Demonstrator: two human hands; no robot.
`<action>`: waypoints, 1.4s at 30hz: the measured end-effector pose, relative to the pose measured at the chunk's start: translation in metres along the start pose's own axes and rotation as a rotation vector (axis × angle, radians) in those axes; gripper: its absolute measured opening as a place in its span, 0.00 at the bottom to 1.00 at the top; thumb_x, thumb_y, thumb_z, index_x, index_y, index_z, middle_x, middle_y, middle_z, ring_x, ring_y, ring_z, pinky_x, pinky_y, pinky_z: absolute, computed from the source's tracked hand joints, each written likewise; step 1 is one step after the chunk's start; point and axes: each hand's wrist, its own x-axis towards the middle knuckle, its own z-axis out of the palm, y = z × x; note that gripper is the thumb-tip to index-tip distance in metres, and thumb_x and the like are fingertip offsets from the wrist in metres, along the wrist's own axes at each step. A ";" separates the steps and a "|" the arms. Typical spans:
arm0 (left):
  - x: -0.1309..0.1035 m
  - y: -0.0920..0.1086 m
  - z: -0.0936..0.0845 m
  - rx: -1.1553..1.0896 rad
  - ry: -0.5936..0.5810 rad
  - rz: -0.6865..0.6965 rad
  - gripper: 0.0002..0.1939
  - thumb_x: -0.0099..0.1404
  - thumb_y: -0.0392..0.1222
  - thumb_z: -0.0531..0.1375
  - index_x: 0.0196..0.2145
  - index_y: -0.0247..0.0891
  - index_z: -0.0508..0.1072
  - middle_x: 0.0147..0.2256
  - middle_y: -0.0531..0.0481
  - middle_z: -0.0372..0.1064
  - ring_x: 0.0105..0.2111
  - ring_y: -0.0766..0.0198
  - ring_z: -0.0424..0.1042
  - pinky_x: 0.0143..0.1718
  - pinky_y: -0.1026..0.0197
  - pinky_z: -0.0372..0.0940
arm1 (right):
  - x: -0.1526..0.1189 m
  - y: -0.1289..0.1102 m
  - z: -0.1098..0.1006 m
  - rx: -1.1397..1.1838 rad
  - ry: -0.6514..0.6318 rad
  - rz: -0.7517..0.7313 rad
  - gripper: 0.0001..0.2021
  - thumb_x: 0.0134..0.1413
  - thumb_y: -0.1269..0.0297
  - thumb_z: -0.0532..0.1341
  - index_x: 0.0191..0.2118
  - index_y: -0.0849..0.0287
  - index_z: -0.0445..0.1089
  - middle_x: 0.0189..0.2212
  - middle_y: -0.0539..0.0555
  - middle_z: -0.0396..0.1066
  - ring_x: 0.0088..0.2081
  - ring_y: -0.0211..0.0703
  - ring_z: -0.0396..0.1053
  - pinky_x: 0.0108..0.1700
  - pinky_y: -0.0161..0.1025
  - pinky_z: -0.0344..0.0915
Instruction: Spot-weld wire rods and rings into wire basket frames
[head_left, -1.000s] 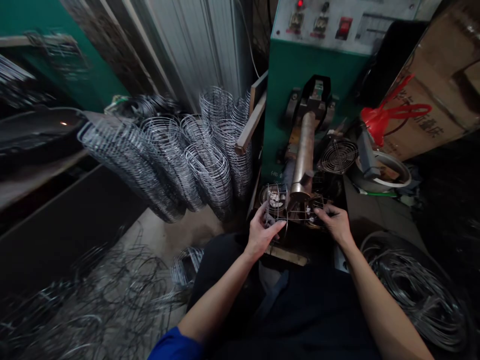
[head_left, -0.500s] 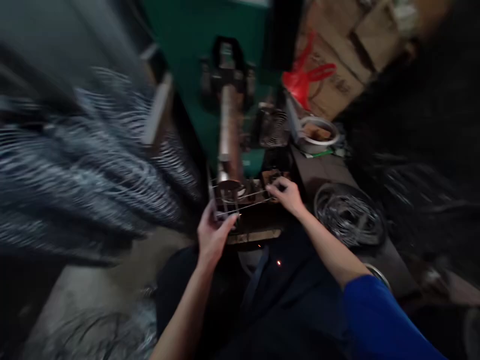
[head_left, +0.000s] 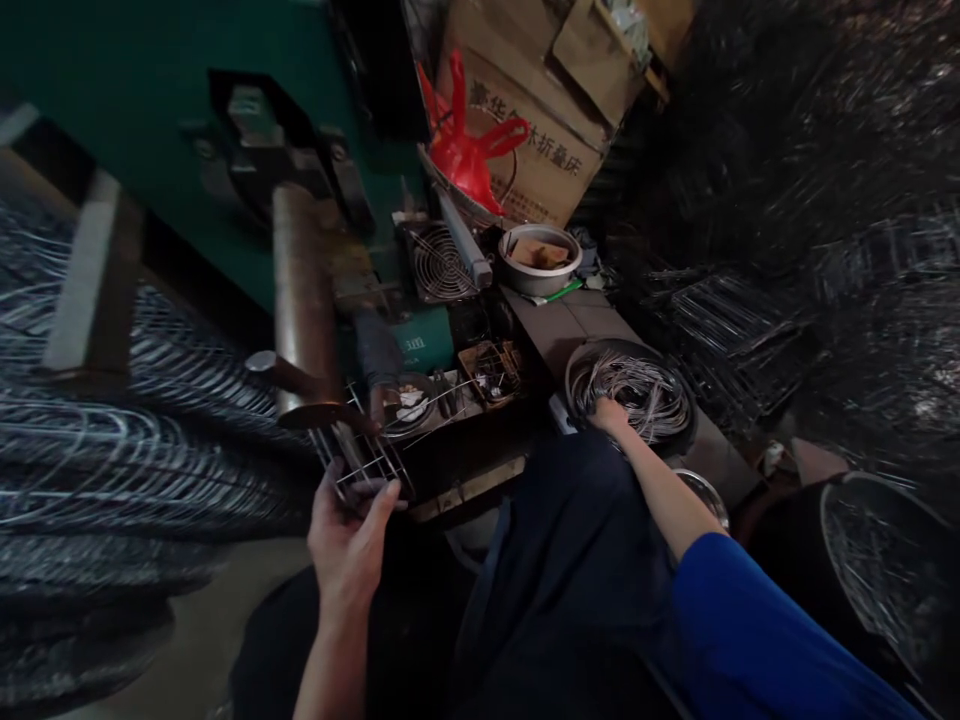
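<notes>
My left hand (head_left: 351,535) grips a small wire frame (head_left: 369,462) made of thin crossed metal rods, thumb on its near side. The frame sits at the lower end of a thick copper-coloured cylinder (head_left: 300,290) that juts from a green machine (head_left: 142,60). One long rod extends from the frame to the right. My right hand (head_left: 613,416) reaches into a round black basin (head_left: 684,440) full of bent metal wire pieces (head_left: 637,385). Its fingertips are hidden among the wires, so I cannot tell whether they hold one.
Stacks of wire parts (head_left: 112,450) stand at the left. A small fan (head_left: 439,262), a white bowl (head_left: 541,278), a red plastic bag (head_left: 472,160) and a cardboard box (head_left: 525,185) are behind. A dark bucket (head_left: 832,560) with wire pieces stands at the right.
My right hand has left the rod at the frame and moved right into the basin of wires. My left hand still holds the frame. The view has turned right; the earlier sparks are gone.
</notes>
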 end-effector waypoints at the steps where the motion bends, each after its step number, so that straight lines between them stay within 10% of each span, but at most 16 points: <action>1: 0.000 0.000 0.000 0.012 -0.003 0.002 0.44 0.49 0.41 0.74 0.61 0.41 0.63 0.30 0.56 0.72 0.25 0.69 0.72 0.30 0.65 0.73 | -0.001 0.002 0.006 0.002 -0.003 0.004 0.22 0.54 0.57 0.67 0.52 0.63 0.73 0.47 0.69 0.74 0.50 0.55 0.74 0.50 0.44 0.69; 14: -0.001 0.008 0.007 -0.012 0.015 0.008 0.41 0.46 0.40 0.74 0.57 0.39 0.66 0.28 0.58 0.72 0.24 0.69 0.71 0.28 0.66 0.71 | -0.006 0.063 -0.013 0.101 0.241 -0.034 0.22 0.70 0.57 0.45 0.62 0.56 0.64 0.49 0.62 0.75 0.49 0.52 0.72 0.47 0.41 0.66; 21: 0.000 0.008 0.007 -0.046 -0.007 0.008 0.39 0.45 0.40 0.75 0.55 0.39 0.69 0.28 0.58 0.71 0.24 0.71 0.70 0.26 0.68 0.70 | 0.019 0.056 -0.035 0.104 0.288 -0.091 0.23 0.67 0.49 0.51 0.55 0.57 0.72 0.47 0.62 0.75 0.50 0.54 0.70 0.49 0.42 0.64; 30: 0.001 0.000 0.005 0.000 0.021 0.051 0.34 0.46 0.40 0.74 0.51 0.38 0.70 0.32 0.55 0.71 0.28 0.69 0.71 0.28 0.67 0.71 | -0.029 0.072 0.034 0.068 0.246 -0.339 0.13 0.65 0.60 0.57 0.52 0.55 0.71 0.56 0.62 0.66 0.59 0.56 0.58 0.57 0.46 0.56; 34: 0.000 0.002 0.005 0.045 0.016 0.046 0.33 0.47 0.42 0.74 0.51 0.40 0.70 0.31 0.56 0.70 0.28 0.68 0.70 0.28 0.65 0.71 | -0.043 0.088 0.064 0.111 0.192 -0.176 0.13 0.67 0.58 0.54 0.49 0.58 0.70 0.45 0.58 0.73 0.46 0.47 0.69 0.46 0.37 0.62; 42: 0.001 0.000 0.008 0.114 0.083 0.052 0.31 0.42 0.47 0.75 0.45 0.51 0.73 0.32 0.61 0.70 0.29 0.67 0.69 0.26 0.64 0.72 | -0.042 0.148 0.065 0.151 0.166 0.292 0.17 0.62 0.56 0.59 0.49 0.64 0.73 0.48 0.68 0.73 0.50 0.55 0.71 0.49 0.44 0.65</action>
